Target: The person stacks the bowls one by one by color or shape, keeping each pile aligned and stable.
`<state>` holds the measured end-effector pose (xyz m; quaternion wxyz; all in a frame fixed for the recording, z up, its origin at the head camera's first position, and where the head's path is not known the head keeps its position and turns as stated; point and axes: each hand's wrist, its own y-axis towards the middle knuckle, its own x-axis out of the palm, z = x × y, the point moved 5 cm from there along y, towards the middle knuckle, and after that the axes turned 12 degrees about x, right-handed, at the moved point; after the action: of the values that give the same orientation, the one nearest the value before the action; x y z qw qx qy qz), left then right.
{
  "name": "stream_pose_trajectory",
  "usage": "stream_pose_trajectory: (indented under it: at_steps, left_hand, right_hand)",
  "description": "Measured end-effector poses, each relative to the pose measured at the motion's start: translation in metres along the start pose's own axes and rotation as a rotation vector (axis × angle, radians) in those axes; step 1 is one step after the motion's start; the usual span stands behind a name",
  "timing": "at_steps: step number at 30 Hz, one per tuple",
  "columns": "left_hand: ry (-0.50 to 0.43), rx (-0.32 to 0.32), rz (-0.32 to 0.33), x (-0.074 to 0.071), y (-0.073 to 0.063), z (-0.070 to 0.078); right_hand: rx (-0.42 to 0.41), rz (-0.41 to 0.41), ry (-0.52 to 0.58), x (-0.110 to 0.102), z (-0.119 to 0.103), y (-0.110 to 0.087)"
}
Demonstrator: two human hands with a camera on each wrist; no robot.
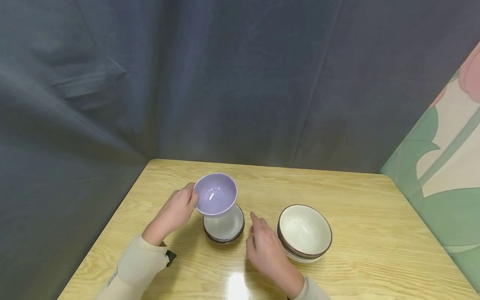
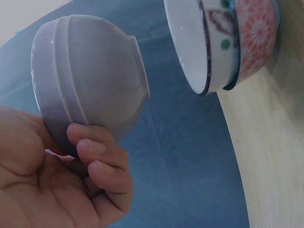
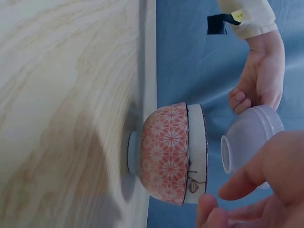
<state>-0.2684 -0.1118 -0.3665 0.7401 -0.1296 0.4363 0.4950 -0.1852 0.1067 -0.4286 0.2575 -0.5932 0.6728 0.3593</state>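
Note:
My left hand [image 1: 175,211] grips a purple bowl [image 1: 216,194] by its rim and side. In the left wrist view the fingertips curl against the outer wall of the bowl. The purple bowl is held tilted above a stack of two nested bowls [image 1: 225,228] on the table. In the right wrist view, the lower bowl [image 3: 164,152] of that stack has a red flower pattern, and the upper bowl [image 3: 197,147] shows a white outside with a dark rim. My right hand [image 1: 267,248] hovers to the right of this stack, fingers loosely extended, holding nothing.
Another stack of bowls [image 1: 305,230], white inside with a brown rim on top, stands right of my right hand. The light wood table [image 1: 367,233] meets a dark cloth [image 1: 240,83] behind and on the left. A flower-patterned cloth [image 1: 453,187] hangs on the right.

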Motion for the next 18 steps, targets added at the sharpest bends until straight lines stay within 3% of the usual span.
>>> stream_pose_trajectory:
  at_steps: [10,18]
  left_hand:
    - [0.014,0.016,0.034,0.019,-0.012,0.005]
    - [-0.017,-0.023,0.049,0.039,-0.023,0.000]
  right_hand:
    - [0.005,0.026,0.023,0.000,-0.006,0.008]
    - [0.022,0.001,0.034,0.002,-0.005,0.009]
